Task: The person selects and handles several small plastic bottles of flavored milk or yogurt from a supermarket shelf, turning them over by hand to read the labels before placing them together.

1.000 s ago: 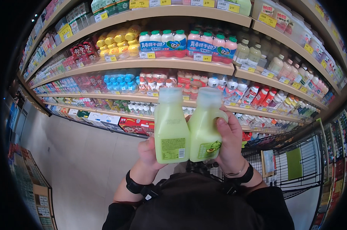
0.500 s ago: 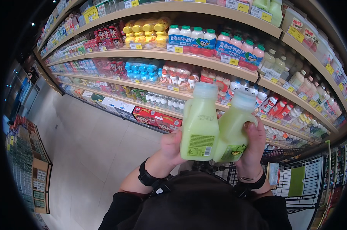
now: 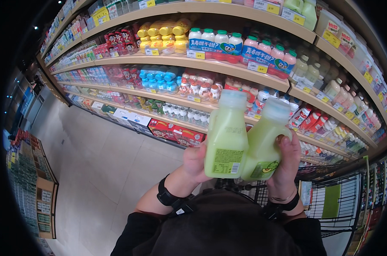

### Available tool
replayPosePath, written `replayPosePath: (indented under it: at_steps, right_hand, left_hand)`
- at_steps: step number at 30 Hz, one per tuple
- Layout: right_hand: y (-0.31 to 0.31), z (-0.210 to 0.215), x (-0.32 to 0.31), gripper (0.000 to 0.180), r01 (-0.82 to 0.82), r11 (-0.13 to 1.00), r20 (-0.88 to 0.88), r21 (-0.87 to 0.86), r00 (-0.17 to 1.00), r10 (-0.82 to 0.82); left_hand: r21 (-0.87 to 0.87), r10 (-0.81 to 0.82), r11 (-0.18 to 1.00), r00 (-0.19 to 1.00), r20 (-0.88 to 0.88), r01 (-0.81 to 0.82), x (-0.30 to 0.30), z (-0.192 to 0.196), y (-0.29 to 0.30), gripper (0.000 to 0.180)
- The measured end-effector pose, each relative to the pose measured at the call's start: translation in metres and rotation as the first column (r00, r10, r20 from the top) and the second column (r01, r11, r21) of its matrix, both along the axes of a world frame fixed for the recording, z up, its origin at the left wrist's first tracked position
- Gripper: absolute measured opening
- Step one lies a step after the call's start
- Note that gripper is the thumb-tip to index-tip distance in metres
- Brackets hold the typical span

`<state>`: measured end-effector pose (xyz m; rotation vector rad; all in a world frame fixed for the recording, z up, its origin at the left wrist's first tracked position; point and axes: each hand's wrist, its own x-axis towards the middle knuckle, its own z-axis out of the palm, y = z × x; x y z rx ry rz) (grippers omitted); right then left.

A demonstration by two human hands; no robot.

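Observation:
Two pale green plastic drink bottles with clear, whitish caps are held up side by side in front of my chest, their lower parts touching. My left hand (image 3: 195,163) is closed round the left bottle (image 3: 227,138), whose printed back label and barcode face me. Round the handle of the right bottle (image 3: 262,145), my right hand (image 3: 287,160) is closed with the thumb in front; that bottle leans to the right and shows a fruit picture on its label. Most of the fingers are hidden behind the bottles. Each wrist wears a black strap.
Ahead stand curved store shelves (image 3: 244,70) full of bottled drinks, with price tags along their edges. To my right is a wire shopping cart (image 3: 338,200) with a green panel. Tiled floor (image 3: 95,158) stretches to the left, beside another stocked shelf (image 3: 44,194).
Both hands and both bottles have shifted slightly to the right. The grip on each bottle looks the same.

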<state>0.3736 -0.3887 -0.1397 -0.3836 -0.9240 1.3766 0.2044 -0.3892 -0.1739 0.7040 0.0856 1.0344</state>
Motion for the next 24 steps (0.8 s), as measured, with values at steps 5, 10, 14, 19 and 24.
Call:
replayPosePath:
  at_steps: [5,10,14,19,24]
  right_hand:
    - [0.002,-0.001,-0.007,0.035,0.137,0.990,0.135,0.008,0.981,-0.137]
    - [0.000,0.006,-0.016,0.034,0.118,0.993,0.119,0.012,0.986,-0.119]
    - [0.000,0.007,-0.021,0.035,0.133,0.991,0.107,-0.005,0.986,-0.132]
    - [0.001,0.008,-0.024,0.013,-0.013,1.000,0.047,0.004,0.999,0.013]
    - [0.002,0.013,-0.035,0.015,-0.116,0.993,0.020,0.025,0.993,0.115]
  left_hand:
    - [0.043,0.008,0.999,0.999,0.042,-0.010,-0.003,-0.002,0.002,0.083]
    - [0.029,0.023,0.999,1.000,0.014,-0.023,-0.012,-0.007,0.000,0.083]
    - [0.038,0.012,0.999,1.000,0.018,-0.013,-0.016,-0.007,0.000,0.083]
    - [0.062,0.054,0.997,0.998,0.014,-0.054,-0.023,-0.002,-0.004,0.082]
    - [0.114,0.096,0.989,0.995,-0.020,-0.093,-0.033,0.003,-0.008,0.077]
